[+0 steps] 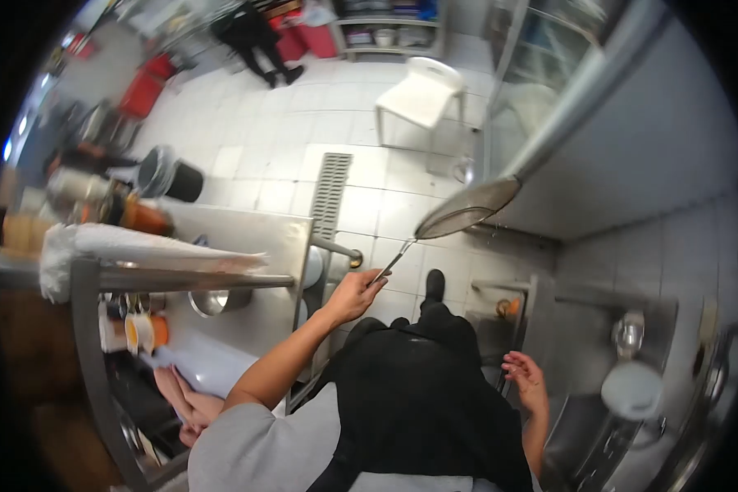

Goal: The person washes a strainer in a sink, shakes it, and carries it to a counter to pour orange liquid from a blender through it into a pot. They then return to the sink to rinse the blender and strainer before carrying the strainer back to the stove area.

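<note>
A round fine-mesh strainer with a long metal handle stretches out in front of me over the floor. My left hand is closed around the end of its handle. Small bright specks, perhaps drops, show just below the mesh rim. My right hand hangs at my right side near the metal sink unit, fingers loosely bent and apart, with nothing seen in it. A black apron covers my front.
To the left stands a steel table with a shelf post and a white plastic-wrapped bundle. Another person's arms are beside it. A sink with a white round container lies right. Ahead are a white chair and floor drain.
</note>
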Tool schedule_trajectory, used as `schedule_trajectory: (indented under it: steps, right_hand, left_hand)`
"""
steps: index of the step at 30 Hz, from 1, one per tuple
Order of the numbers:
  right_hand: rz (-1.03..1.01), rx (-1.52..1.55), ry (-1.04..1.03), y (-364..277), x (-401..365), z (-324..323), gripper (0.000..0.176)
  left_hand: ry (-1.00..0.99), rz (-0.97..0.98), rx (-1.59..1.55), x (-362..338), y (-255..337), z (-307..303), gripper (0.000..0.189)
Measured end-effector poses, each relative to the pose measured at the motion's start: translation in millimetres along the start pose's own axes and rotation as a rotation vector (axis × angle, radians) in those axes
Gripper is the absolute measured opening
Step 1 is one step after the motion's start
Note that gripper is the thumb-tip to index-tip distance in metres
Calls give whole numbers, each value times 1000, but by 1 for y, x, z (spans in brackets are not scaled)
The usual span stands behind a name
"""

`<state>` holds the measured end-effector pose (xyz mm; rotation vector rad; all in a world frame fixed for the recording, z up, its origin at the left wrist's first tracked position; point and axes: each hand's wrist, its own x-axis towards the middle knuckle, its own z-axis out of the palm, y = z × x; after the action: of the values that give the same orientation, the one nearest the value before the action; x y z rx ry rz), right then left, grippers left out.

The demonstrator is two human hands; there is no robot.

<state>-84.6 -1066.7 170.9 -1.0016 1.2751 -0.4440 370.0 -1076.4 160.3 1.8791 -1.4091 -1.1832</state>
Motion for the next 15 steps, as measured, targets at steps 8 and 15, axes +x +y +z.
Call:
schedule_trajectory:
  steps: [8, 15]
  right_hand:
    - [22, -478, -666, -115, 296, 73, 30]
    - [-101, -556, -871, -240, 509, 281, 20]
  left_hand:
    - [373, -350, -884, -42, 9, -38, 35]
    - [865, -406, -1090, -32, 37, -45, 40]
